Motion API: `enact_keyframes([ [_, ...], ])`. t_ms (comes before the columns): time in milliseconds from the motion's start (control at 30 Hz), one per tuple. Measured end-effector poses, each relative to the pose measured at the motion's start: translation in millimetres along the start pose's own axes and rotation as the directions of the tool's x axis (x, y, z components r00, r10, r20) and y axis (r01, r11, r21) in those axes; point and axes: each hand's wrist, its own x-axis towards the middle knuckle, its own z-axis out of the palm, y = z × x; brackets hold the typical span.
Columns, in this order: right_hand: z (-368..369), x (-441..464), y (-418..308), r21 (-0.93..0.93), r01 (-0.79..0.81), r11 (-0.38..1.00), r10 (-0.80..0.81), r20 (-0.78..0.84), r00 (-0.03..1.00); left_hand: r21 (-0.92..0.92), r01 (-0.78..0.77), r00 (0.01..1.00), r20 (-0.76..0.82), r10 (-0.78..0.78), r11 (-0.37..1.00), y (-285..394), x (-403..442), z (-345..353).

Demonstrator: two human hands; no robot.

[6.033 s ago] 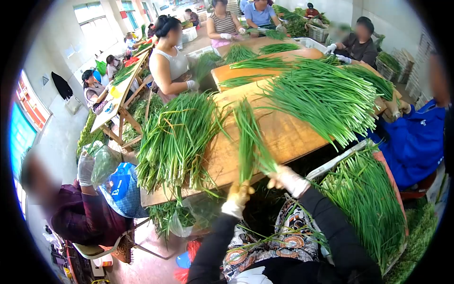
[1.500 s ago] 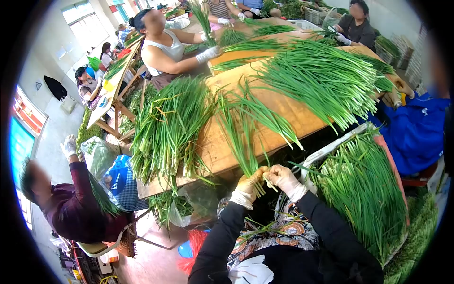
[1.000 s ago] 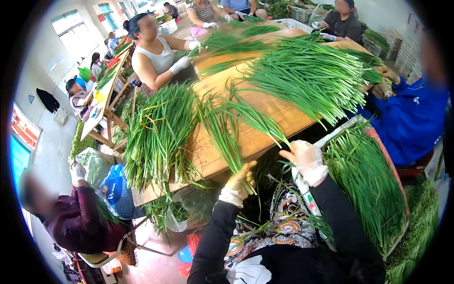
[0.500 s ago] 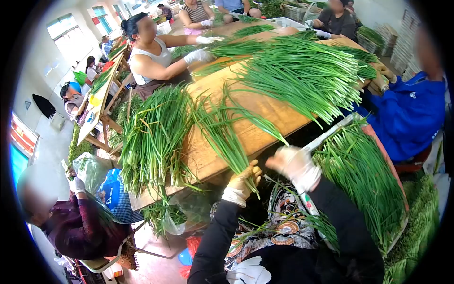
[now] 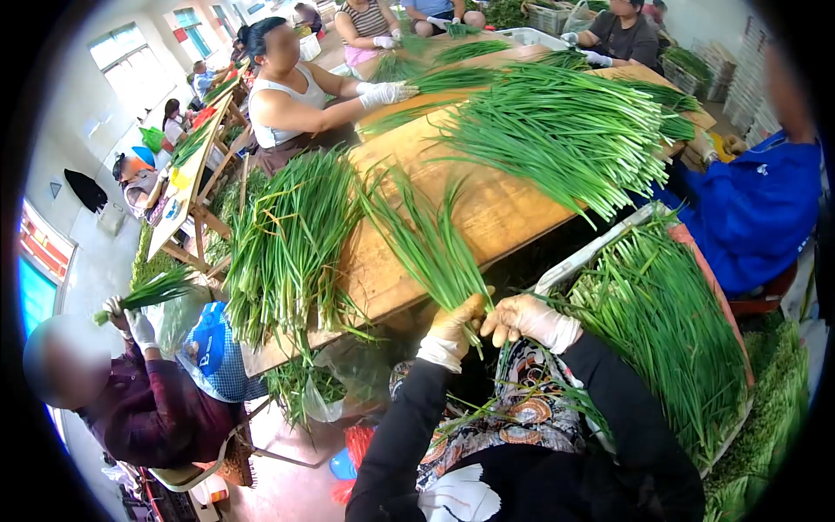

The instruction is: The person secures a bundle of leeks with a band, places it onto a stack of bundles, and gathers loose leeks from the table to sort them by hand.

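Note:
My left hand (image 5: 456,331), in a pale glove, is closed around the stem ends of a small bunch of garlic chives (image 5: 435,252). The green leaves fan out away from me over the table edge. Close beside it, my right hand (image 5: 529,322), gloved too, has its fingers pinched together at the stems; what lies between the fingertips is too small to make out. Loose chive blades lie across my patterned lap (image 5: 513,409).
A wooden table (image 5: 378,270) carries a chive heap (image 5: 287,235) at left and a larger pile (image 5: 565,130) further back. At my right stands a container (image 5: 581,261) full of chives (image 5: 661,322). Gloved co-workers sit around; one, in blue (image 5: 757,209), is at right.
My right hand has moved left and down to my left hand, and a chive strand that stood apart now lies with the bunch. A co-worker at left has raised a chive bunch.

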Motion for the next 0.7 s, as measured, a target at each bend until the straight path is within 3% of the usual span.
enact_keyframes([
  [67, 9.5, -5.1, -4.3, 0.019, -0.129, 0.992, 0.128, 0.014, 0.992, 0.045, 0.068, 0.997, -0.032, -0.067, 0.997, -3.5, -6.9, 2.7],
  [167, 14.4, -4.0, 4.8, -0.055, -0.055, 0.997, 0.051, -0.072, 0.996, 0.002, 0.108, 0.992, 0.069, -0.108, 0.994, -6.5, -8.8, -5.8],
  [200, 24.8, -2.1, 8.2, -0.448, 0.090, 0.890, -0.186, -0.175, 0.967, 0.019, 0.042, 0.999, 0.000, -0.042, 0.999, -10.3, -10.8, -6.2],
  [233, 27.6, -5.4, 7.6, -0.391, 0.058, 0.918, -0.150, -0.209, 0.966, 0.018, 0.042, 0.999, 0.001, -0.042, 0.999, -13.8, -9.4, -4.9],
  [267, 32.1, -9.1, 9.7, -0.702, 0.162, 0.693, -0.460, -0.258, 0.850, -0.011, 0.045, 0.993, -0.110, -0.046, 0.999, -14.3, -10.2, -0.6],
  [300, 37.3, -11.7, 13.3, -0.919, 0.154, 0.362, -0.726, -0.175, 0.665, -0.042, 0.044, 0.974, -0.222, -0.052, 0.998, -14.2, -12.2, 0.5],
  [367, 39.1, -11.1, 17.4, -0.906, 0.227, 0.358, -0.756, -0.139, 0.640, -0.026, 0.046, 0.974, -0.219, -0.050, 0.999, -14.4, -13.0, 2.2],
  [400, 46.2, -12.6, 20.4, -0.822, 0.212, 0.529, -0.732, -0.315, 0.605, -0.070, 0.018, 0.974, -0.224, -0.033, 0.997, -10.9, -16.4, 9.5],
  [433, 53.0, -16.9, 26.0, -0.702, 0.201, 0.683, -0.667, -0.487, 0.564, -0.114, -0.003, 0.973, -0.228, -0.023, 0.994, -10.6, -17.8, 14.4],
  [467, 59.1, -19.4, 37.5, -0.409, 0.204, 0.889, -0.437, -0.628, 0.644, -0.123, -0.006, 0.974, -0.224, -0.022, 0.992, -12.6, -15.5, 13.2],
  [500, 67.0, -27.6, 49.8, 0.147, 0.173, 0.974, -0.042, -0.631, 0.775, -0.117, -0.047, 0.954, -0.301, 0.010, 0.992, -11.9, -14.4, 8.2],
  [567, 77.1, -45.0, 50.4, 0.336, 0.061, 0.940, 0.141, -0.543, 0.828, -0.065, -0.047, 0.952, -0.305, 0.025, 0.997, -12.5, -15.9, 4.5],
  [600, 76.9, -48.0, 57.9, 0.349, -0.198, 0.916, 0.293, -0.246, 0.924, 0.064, -0.012, 0.977, -0.210, 0.025, 0.998, -9.6, -23.6, -1.6],
  [633, 72.9, -58.5, 72.1, 0.284, -0.442, 0.851, 0.445, 0.057, 0.894, 0.030, -0.032, 0.978, -0.203, 0.037, 0.999, -11.2, -25.4, -1.7],
  [667, 65.3, -61.3, 100.2, 0.030, -0.737, 0.675, 0.706, 0.266, 0.657, 0.094, -0.018, 0.984, -0.175, 0.034, 0.995, -16.9, -33.3, -7.1],
  [700, 60.8, -64.6, 55.6, -0.534, -0.437, 0.724, 0.554, 0.071, 0.830, 0.159, -0.009, 0.988, -0.149, 0.033, 0.987, -20.7, -40.6, -14.6],
])
